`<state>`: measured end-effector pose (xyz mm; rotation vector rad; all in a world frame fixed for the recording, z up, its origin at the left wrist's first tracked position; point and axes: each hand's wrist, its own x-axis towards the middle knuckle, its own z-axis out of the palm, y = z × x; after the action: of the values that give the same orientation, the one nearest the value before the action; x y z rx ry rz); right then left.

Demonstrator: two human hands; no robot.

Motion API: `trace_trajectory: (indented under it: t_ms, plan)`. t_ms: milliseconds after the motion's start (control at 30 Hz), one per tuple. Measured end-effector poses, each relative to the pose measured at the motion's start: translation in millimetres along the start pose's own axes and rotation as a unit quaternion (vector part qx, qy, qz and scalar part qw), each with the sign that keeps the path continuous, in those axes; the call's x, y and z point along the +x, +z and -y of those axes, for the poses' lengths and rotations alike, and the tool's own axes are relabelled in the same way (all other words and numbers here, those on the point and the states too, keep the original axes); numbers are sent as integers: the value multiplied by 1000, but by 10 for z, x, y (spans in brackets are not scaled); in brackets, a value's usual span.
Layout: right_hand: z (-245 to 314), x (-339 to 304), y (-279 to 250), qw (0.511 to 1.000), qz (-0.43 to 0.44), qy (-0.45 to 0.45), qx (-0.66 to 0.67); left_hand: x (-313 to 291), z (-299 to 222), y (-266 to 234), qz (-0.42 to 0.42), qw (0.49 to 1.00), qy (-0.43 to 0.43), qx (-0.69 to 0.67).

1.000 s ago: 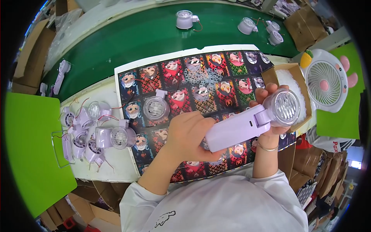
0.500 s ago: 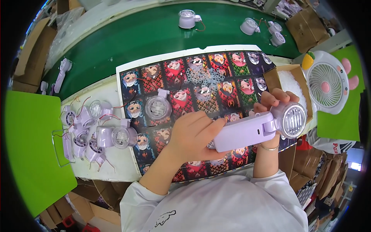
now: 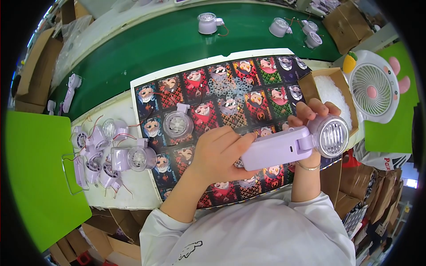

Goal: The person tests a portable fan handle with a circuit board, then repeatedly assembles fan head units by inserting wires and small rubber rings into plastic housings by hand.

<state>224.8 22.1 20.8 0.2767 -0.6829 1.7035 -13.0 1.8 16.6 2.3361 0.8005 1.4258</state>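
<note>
Both hands hold a lilac handheld fan (image 3: 277, 150) in front of my chest, its handle slanting up to the right. My left hand (image 3: 218, 153) is closed round the lower end of the handle. My right hand (image 3: 313, 116) grips behind the round fan head (image 3: 333, 137), whose clear slatted cover faces me; the palm is hidden behind it. Just beyond my left hand a separate fan head (image 3: 178, 124) lies on the printed sheet (image 3: 230, 57). Small clear rings (image 3: 228, 87) are scattered at the far part of that sheet.
Several lilac fan parts with loose wires (image 3: 100, 153) are heaped at the left. A carton (image 3: 350, 104) of small clear pieces stands at the right beside a white fan (image 3: 372, 86). More fan heads (image 3: 207, 24) sit on the green belt (image 3: 146, 44). Green boards (image 3: 40, 177) flank the table.
The whole view has shifted slightly. Both hands keep their hold on the handheld fan, which is turned a little, its head tilted somewhat more toward me.
</note>
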Motion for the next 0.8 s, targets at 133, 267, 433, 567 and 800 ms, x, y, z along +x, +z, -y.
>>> trace_trajectory:
  t_ms: [133, 267, 433, 567, 800]
  plan:
    - [55, 72, 19, 990, 51, 61, -118, 5, -19, -68, 38, 994, -65, -85]
    - [-118, 170, 199, 973, -122, 88, -175, -113, -47, -44, -62, 919, -224, -317]
    - [-652, 519, 375, 929, -102, 186, -304, -158, -52, -11, -129, 724, -377, -563]
    - [-831, 1087, 335, 874, -118, 237, -408, -48, 38, -55, -200, 578, -384, -692]
    - [-1672, 2293, -901, 784, -129, 283, -537, -58, 126, -145, -155, 623, -375, -669]
